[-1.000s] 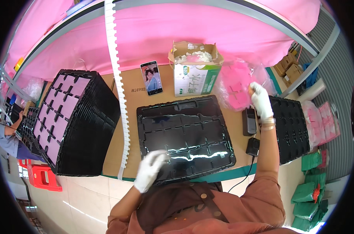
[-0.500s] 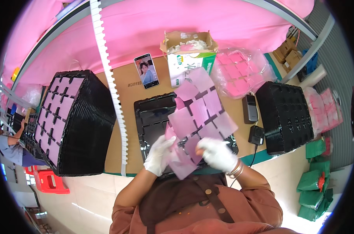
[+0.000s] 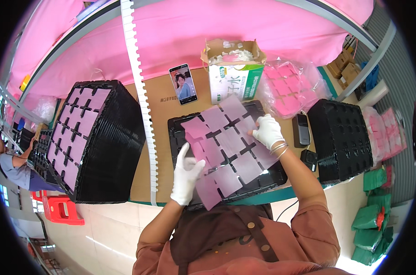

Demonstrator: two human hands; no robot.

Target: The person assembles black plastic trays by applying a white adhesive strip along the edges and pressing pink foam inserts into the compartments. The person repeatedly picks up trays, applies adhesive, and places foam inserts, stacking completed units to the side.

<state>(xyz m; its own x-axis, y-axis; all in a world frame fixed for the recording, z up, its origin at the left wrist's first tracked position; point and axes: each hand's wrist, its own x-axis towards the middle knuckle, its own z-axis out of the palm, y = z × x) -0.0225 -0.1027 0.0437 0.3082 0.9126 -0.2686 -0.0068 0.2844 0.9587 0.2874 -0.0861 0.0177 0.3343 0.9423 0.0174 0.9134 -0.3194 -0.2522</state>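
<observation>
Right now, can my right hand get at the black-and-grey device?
Probably yes: your right hand is at the pink sheet, and the black-and-grey device lies to the hand's right, with nothing visible between them.

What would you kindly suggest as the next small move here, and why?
I would probably turn the pink sheet slightly to square it with the black tray: it lies askew across it, leaving tray corners showing, while the left hand and right hand are at its opposite sides.
</observation>
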